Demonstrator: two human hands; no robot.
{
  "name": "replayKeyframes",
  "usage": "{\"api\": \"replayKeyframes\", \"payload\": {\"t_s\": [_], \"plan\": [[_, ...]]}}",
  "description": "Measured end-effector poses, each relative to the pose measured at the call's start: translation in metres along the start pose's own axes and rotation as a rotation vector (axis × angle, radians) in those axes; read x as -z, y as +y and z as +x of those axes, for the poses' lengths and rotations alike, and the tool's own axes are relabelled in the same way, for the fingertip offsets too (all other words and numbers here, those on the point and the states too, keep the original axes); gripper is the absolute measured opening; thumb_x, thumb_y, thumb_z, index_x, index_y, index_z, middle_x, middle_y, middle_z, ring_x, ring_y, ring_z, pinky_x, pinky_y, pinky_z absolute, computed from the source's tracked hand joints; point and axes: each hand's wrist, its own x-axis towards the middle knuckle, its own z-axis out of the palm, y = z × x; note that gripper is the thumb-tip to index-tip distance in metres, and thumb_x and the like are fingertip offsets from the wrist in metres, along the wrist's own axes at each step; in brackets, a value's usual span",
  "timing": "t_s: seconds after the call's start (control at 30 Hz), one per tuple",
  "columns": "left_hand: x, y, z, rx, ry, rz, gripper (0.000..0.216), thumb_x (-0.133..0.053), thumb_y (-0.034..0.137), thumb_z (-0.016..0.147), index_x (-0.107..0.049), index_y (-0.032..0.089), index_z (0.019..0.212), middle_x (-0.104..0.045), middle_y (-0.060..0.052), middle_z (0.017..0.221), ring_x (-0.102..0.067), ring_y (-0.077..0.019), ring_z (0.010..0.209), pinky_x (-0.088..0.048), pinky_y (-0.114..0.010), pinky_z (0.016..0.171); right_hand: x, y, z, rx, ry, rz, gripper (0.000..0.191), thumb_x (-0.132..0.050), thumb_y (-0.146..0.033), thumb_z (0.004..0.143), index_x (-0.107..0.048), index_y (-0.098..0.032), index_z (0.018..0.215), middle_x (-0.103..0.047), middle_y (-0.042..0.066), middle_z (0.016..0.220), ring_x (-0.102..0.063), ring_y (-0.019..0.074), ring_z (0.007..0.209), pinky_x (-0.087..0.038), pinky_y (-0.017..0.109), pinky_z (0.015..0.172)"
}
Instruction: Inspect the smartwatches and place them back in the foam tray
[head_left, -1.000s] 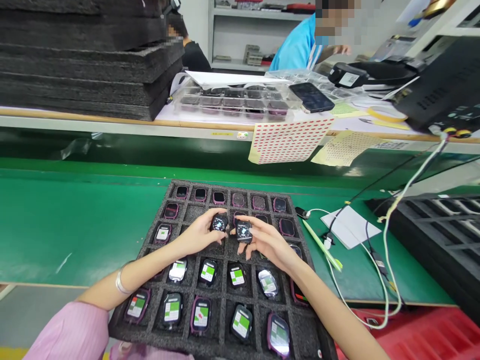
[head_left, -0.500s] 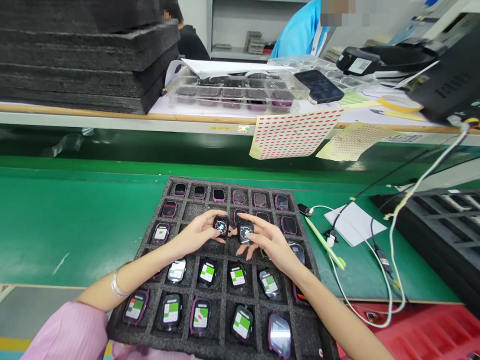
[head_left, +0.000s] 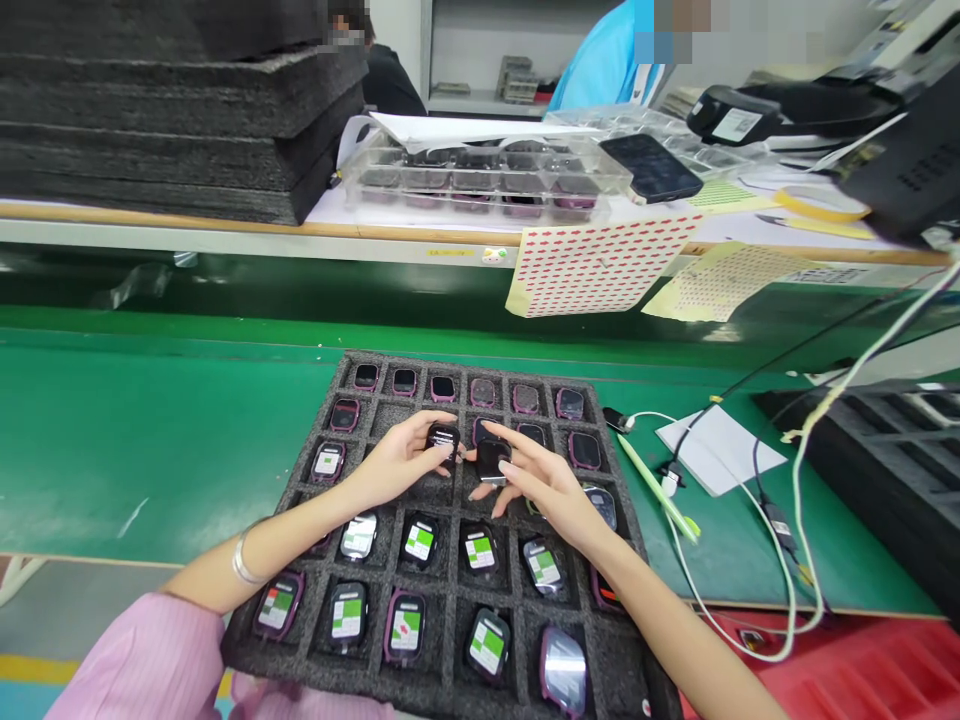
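My left hand (head_left: 411, 450) is closed on a smartwatch body (head_left: 444, 441), its thumb on the dark screen, which shows a few light lines. Close beside it, my right hand (head_left: 541, 478) grips a second smartwatch body (head_left: 493, 460) with thumb and fingers; that screen looks dark. Both are held above a black foam tray (head_left: 442, 600) with square compartments. Several strapless watch bodies lie in it, many with purple cases. Nearer ones, such as one lit watch (head_left: 420, 541), show green and white screens; the back row is dark. My hands hide some middle compartments.
Thick black foam trays (head_left: 150, 130) are stacked on the shelf at left, beside clear plastic trays (head_left: 480, 190) and a phone (head_left: 651, 166). Right of the foam tray lie a light green pen (head_left: 656, 488), white paper (head_left: 720, 450) and cables (head_left: 799, 520). Two people are beyond the shelf.
Both watch screens changed: the left one went from a watch face to light lines, the right one from a lit face to dark. The view shifted slightly; my hands stay nearly in place.
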Motion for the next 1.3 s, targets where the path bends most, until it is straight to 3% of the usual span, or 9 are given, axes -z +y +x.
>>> {"api": "replayKeyframes", "payload": {"t_s": [0.2,0.47,0.63,0.73,0.93,1.13,1.3], "plan": [[0.002,0.001,0.000,-0.006,0.013,0.053,0.037,-0.065,0.030,0.081,-0.055,0.015,0.113,-0.066,-0.006,0.092,-0.065,-0.0179,0.083,-0.057,-0.027,0.066,0.002,0.001,0.000,-0.005,-0.020,-0.009,0.052,-0.057,-0.030,0.092,-0.040,-0.020,0.140,-0.065,0.010,0.100,-0.071,0.0247,0.079,-0.058,0.029,0.055],[0.000,0.004,-0.002,0.011,-0.016,0.020,0.039,-0.064,0.025,0.080,-0.052,0.015,0.115,-0.065,-0.008,0.101,-0.064,-0.0199,0.089,-0.058,-0.031,0.070,0.004,0.002,0.001,-0.011,0.004,0.060,0.054,-0.053,-0.032,0.093,-0.036,-0.019,0.143,-0.065,0.015,0.113,-0.071,0.0263,0.083,-0.057,0.031,0.058],[0.001,0.001,-0.004,0.004,-0.068,0.109,0.060,-0.070,0.015,0.073,-0.040,0.018,0.125,-0.063,-0.008,0.108,-0.063,-0.0191,0.100,-0.051,-0.034,0.090,0.013,-0.012,-0.004,0.031,0.086,0.061,0.052,-0.057,-0.030,0.092,-0.041,-0.021,0.140,-0.062,0.016,0.121,-0.070,0.0256,0.082,-0.057,0.033,0.060],[0.001,-0.003,-0.005,0.012,-0.094,0.153,0.059,-0.068,0.014,0.074,-0.040,0.019,0.126,-0.062,-0.008,0.110,-0.062,-0.0179,0.100,-0.047,-0.035,0.095,0.027,-0.017,-0.012,0.074,0.168,0.049,0.049,-0.062,-0.027,0.089,-0.047,-0.023,0.135,-0.064,0.014,0.118,-0.070,0.0246,0.081,-0.056,0.033,0.061],[0.000,-0.011,-0.004,-0.012,-0.068,0.171,0.047,-0.062,0.018,0.078,-0.043,0.018,0.122,-0.062,-0.005,0.099,-0.061,-0.0166,0.091,-0.050,-0.028,0.078,0.043,-0.005,-0.030,0.105,0.293,0.053,0.034,-0.072,-0.022,0.079,-0.065,-0.021,0.112,-0.069,0.009,0.103,-0.066,0.0154,0.060,-0.053,0.027,0.053],[0.000,-0.014,-0.010,-0.046,0.046,0.252,0.043,-0.061,0.025,0.080,-0.045,0.017,0.119,-0.060,-0.004,0.094,-0.059,-0.0163,0.081,-0.048,-0.027,0.067,0.025,-0.012,-0.020,0.116,0.171,0.195,0.040,-0.069,-0.026,0.081,-0.061,-0.019,0.119,-0.070,0.010,0.097,-0.064,0.0147,0.056,-0.052,0.028,0.053],[0.016,-0.014,-0.016,-0.105,0.144,0.395,0.039,-0.062,0.026,0.079,-0.049,0.019,0.115,-0.058,-0.006,0.104,-0.058,-0.0192,0.093,-0.047,-0.028,0.074,0.011,-0.014,0.000,0.102,0.070,0.279,0.039,-0.066,-0.027,0.082,-0.060,-0.017,0.120,-0.070,0.011,0.095,-0.064,0.0148,0.056,-0.051,0.026,0.050]]}}
